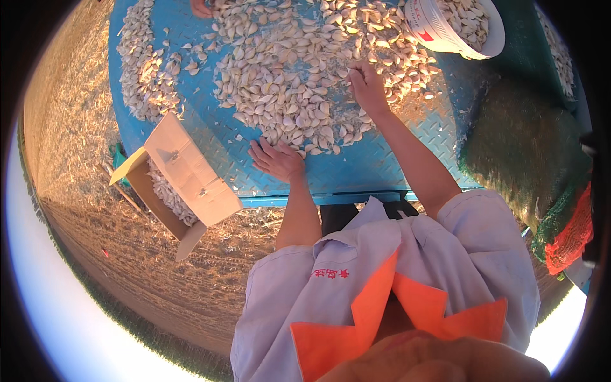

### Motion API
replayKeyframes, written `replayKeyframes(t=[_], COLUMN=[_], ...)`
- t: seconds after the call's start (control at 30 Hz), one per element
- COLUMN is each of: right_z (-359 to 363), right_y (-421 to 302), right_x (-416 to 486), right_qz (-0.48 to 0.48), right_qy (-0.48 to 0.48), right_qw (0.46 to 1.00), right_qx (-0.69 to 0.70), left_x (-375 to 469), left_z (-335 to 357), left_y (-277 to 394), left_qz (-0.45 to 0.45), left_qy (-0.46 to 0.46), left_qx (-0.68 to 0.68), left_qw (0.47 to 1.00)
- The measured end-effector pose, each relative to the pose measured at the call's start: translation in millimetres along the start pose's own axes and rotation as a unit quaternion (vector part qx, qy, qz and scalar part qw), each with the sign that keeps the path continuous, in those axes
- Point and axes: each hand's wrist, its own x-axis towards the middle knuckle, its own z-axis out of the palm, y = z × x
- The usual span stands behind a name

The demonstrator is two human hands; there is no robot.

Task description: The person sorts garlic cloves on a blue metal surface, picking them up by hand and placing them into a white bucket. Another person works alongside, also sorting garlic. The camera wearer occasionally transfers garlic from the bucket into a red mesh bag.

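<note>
Loose garlic cloves (272, 86) lie in a broad, uneven layer on a blue metal tread-plate table (210, 143). My left hand (276, 160) rests palm down at the near edge of the cloves, fingers spread, with nothing visible in it. Farther right, my right hand (370, 90) is over the cloves with its thumb and fingers bent together. Whether a clove is pinched between those fingertips is too small to tell. Around that hand, bits of skin and dust show on a thinly covered patch of metal.
Another person's hand (201, 8) reaches in at the top. A separate band of cloves (138, 62) lines the left side. An open cardboard box (191, 167) holding cloves is at the near left. A white bucket (446, 28) of cloves stands far right, above green mesh sacks (515, 148).
</note>
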Motion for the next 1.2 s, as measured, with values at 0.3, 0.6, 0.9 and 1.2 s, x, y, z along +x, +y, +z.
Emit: replayKeyframes(t=[0.3, 0.6, 0.9, 1.2], right_z=[139.7, 173.5, 100.0, -83.5], right_y=[-143.1, -128.7, -32.6, 32.8], right_x=[-87.5, -160.1, -31.7, 41.5], right_qz=[0.038, -0.345, -0.449, -0.359], right_qy=[-0.366, -0.384, -0.191, -0.036], right_qw=[0.902, 0.852, 0.737, 0.784], right_qx=[0.226, 0.082, -0.468, -0.505], left_x=[7.1, 3.9, 1.7, -0.9], left_z=[-14.3, -20.9, 1.2, 2.5], left_y=[2.8, 6.4, -2.6, -3.9], left_qz=[-0.078, -0.014, -0.008, -0.01], left_qy=[-0.068, 0.002, 0.022, 0.017], left_qx=[-0.034, -0.006, 0.016, 0.027], left_qw=[0.994, 1.0, 1.0, 0.999])
